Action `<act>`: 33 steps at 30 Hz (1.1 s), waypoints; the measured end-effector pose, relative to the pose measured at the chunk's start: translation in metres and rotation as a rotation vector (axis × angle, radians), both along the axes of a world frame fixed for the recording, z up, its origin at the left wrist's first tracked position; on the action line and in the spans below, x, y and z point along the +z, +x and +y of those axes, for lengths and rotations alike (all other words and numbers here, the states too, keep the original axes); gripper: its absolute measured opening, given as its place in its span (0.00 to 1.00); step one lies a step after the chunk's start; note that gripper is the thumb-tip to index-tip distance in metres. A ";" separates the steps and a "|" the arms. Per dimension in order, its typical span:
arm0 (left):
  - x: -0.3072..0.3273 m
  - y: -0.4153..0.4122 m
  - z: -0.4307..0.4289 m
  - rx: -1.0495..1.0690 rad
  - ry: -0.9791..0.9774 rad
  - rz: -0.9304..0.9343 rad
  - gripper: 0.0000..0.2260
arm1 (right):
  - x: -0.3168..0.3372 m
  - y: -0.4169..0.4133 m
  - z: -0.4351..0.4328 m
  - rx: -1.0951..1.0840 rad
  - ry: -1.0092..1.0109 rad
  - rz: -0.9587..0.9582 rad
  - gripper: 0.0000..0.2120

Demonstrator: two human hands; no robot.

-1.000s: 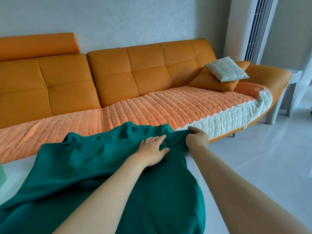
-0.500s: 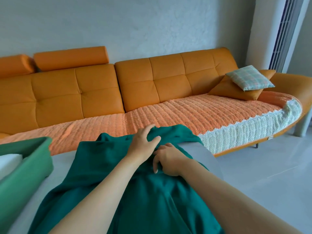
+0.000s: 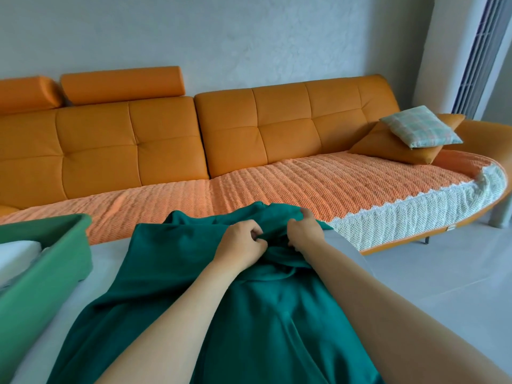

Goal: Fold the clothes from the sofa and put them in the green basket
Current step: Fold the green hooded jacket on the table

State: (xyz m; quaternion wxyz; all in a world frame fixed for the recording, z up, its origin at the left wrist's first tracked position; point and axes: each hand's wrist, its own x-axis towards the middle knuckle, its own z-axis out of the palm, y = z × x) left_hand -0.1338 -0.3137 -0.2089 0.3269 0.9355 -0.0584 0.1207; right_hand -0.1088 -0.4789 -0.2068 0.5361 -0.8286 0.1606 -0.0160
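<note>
Nearest to you, the dark green garment (image 3: 171, 273) lies spread over the pale table (image 3: 108, 261), its near part running out of view at the bottom edge under your two forearms. Further along it, your left hand (image 3: 241, 246) has its fingers curled into a bunch of the fabric. Just beside it, your right hand (image 3: 304, 231) grips a raised fold of the same cloth, thumb on top and fingers tucked under. The cloth is rumpled between the two hands and flatter to the left. The garment's far end reaches the table edge next to the sofa seat. On your left the green basket (image 3: 63, 256) stands on the table, near the garment but apart from it, with a white folded item (image 3: 16, 252) inside. Beyond the table runs the orange sofa (image 3: 166, 134), its seat under an orange woven cover (image 3: 304, 184) with a white lace border hanging over the front. At the sofa's right end an orange pillow (image 3: 393, 148) leans with a checked cushion (image 3: 421, 126) resting on it. A grey wall (image 3: 249, 37) stands behind.
</note>
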 end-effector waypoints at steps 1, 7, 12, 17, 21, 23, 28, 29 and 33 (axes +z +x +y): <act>0.000 0.000 0.001 0.023 -0.072 0.021 0.03 | 0.002 0.004 0.002 -0.019 0.066 0.025 0.30; -0.006 -0.014 0.021 -0.153 -0.033 0.210 0.05 | 0.007 0.009 0.010 -0.127 0.185 -0.144 0.25; 0.019 -0.024 0.041 0.050 -0.417 -0.145 0.07 | 0.032 -0.010 0.050 0.264 -0.326 -0.806 0.24; 0.036 -0.038 0.076 0.155 -0.344 -0.262 0.22 | 0.023 -0.041 0.100 0.834 -0.837 -0.869 0.19; 0.021 -0.044 0.101 0.154 -0.016 0.031 0.21 | 0.009 -0.053 0.119 1.016 -0.913 -0.688 0.20; 0.016 -0.046 0.115 0.153 0.014 0.100 0.11 | 0.008 -0.055 0.116 1.028 -0.799 -0.605 0.23; 0.008 -0.057 0.135 0.140 0.124 0.110 0.06 | 0.007 -0.055 0.103 0.888 -0.507 -0.621 0.20; 0.007 -0.058 0.135 0.197 0.103 0.051 0.06 | 0.007 -0.054 0.100 0.837 -0.461 -0.634 0.18; 0.010 -0.057 0.139 0.470 -0.167 -0.044 0.02 | 0.005 -0.047 0.093 0.757 -0.538 -0.613 0.16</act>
